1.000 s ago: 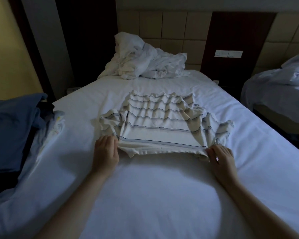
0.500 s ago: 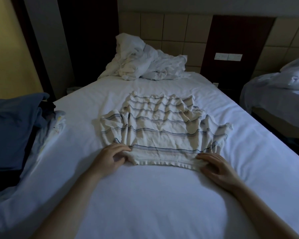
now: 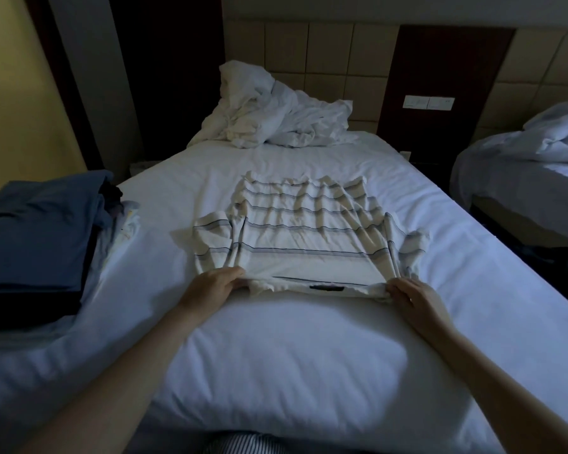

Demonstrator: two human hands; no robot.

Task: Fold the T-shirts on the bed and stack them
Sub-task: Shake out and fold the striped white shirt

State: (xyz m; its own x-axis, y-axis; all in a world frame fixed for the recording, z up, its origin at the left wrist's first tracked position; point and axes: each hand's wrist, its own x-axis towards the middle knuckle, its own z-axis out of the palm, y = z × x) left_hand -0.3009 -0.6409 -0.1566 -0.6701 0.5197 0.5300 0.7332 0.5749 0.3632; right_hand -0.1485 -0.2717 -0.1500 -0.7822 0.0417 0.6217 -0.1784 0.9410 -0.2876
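Observation:
A cream T-shirt with thin dark stripes (image 3: 305, 231) lies spread on the white bed (image 3: 292, 355), collar end towards me, sleeves out to both sides. My left hand (image 3: 210, 286) pinches the shirt's near left shoulder. At the near right shoulder my right hand (image 3: 413, 299) pinches the cloth. The near edge is lifted slightly and pulled taut between the hands, showing the neck label. A stack of folded blue and dark clothes (image 3: 36, 237) sits at the bed's left edge.
A crumpled white duvet (image 3: 276, 116) is heaped at the head of the bed against the padded headboard. A second bed (image 3: 522, 172) with white bedding stands to the right, across a narrow dark gap. A yellow wall is on the left.
Both hands went from resting flat at the shirt's near corners to pinching its shoulders, and the near edge is now raised and stretched straight. The shirt lies flatter.

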